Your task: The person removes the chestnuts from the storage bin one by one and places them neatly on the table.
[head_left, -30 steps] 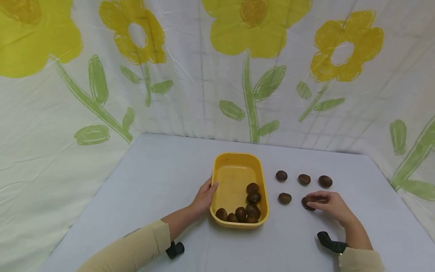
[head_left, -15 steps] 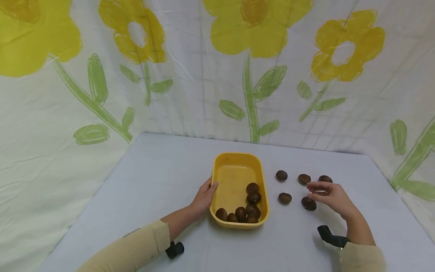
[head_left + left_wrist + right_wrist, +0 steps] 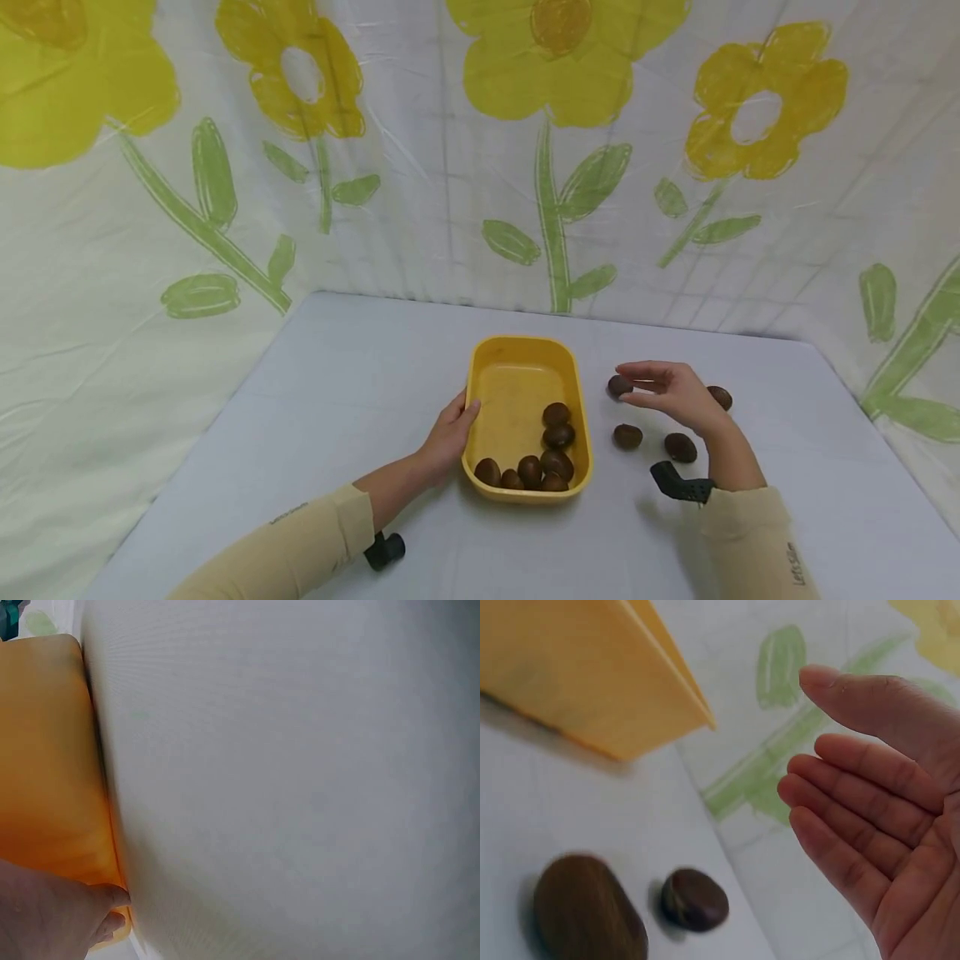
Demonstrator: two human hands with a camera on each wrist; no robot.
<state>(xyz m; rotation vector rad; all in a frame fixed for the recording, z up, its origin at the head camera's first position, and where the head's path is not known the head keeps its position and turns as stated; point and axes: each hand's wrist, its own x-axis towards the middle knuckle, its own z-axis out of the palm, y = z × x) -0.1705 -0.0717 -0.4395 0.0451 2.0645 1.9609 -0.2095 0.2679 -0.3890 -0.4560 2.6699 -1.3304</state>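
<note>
My left hand [image 3: 448, 437] grips the left side of a yellow plastic tray [image 3: 483, 358], thumb over the rim. In the left wrist view, the fingers press along the orange-looking wall [image 3: 52, 750] of the tray. Several brown chestnuts [image 3: 558, 435] lie inside it, at the near end and right side. To the tray's right, my right hand [image 3: 678, 396] hovers over the table, fingers apart from the thumb and holding nothing. Its fingertips overlap the far-left loose chestnut [image 3: 618, 387] in the head view. The right wrist view shows the bare palm [image 3: 907, 900].
More loose chestnuts lie right of the tray: one at near left [image 3: 627, 436], one at near right [image 3: 681, 447] and one at far right [image 3: 721, 397]. Another spot in the far row is hidden by the right hand. A flower-printed cloth [image 3: 420, 208] hangs behind the table.
My right hand has let go of the near-right chestnut, lifted, and moved left and away to the far-left chestnut. The left hand and tray have stayed put.
</note>
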